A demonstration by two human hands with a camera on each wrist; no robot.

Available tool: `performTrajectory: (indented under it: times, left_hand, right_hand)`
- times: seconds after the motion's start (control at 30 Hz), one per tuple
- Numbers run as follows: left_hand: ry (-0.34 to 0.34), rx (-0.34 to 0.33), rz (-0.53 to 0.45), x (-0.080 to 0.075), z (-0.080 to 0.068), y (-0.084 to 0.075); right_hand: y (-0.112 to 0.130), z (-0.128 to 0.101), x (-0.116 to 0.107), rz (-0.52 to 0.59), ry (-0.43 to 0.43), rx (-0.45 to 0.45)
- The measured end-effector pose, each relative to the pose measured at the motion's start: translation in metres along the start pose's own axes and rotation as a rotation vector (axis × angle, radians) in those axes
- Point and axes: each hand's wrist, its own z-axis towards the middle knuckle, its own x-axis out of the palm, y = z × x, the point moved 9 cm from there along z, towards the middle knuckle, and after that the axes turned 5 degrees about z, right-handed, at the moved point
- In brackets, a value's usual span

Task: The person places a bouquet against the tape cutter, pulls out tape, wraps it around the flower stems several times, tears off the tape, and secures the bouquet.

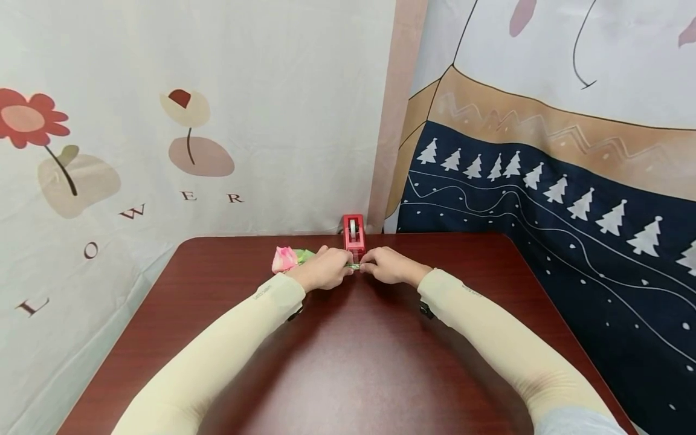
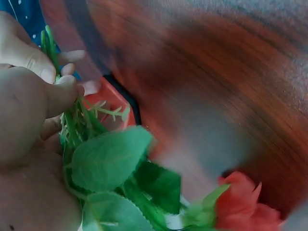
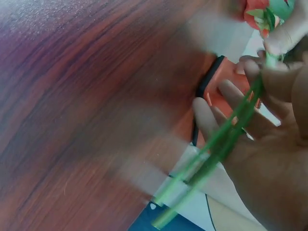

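Binding green stems of the artificial rose in both hands, left pinching, right fingers loosely curled around, beside the red tape dispenser on the bench; next likely needing tape pulled.

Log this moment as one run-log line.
left hand: grips flower stems | right hand: pinches stems | tape dispenser: just behind hands | pink bloom: left, on table

A dark red-brown desk stands against hung cloths: a pale cloth printed with flowers and letters, and a navy cloth with white trees.
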Motion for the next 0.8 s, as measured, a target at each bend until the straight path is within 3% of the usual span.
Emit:
performTrajectory:
  times: [0.63, 0.8]
  left_hand:
    - [0.206, 0.135, -0.022, 0.005, -0.017, -0.021]
    - [0.203, 0.134, -0.017, 0.003, -0.020, -0.024]
  right_hand:
    - [0.008, -0.017, 0.014, 0.078, 0.239, -0.057]
    - [0.009, -0.020, 0.012, 0.079, 0.255, -0.061]
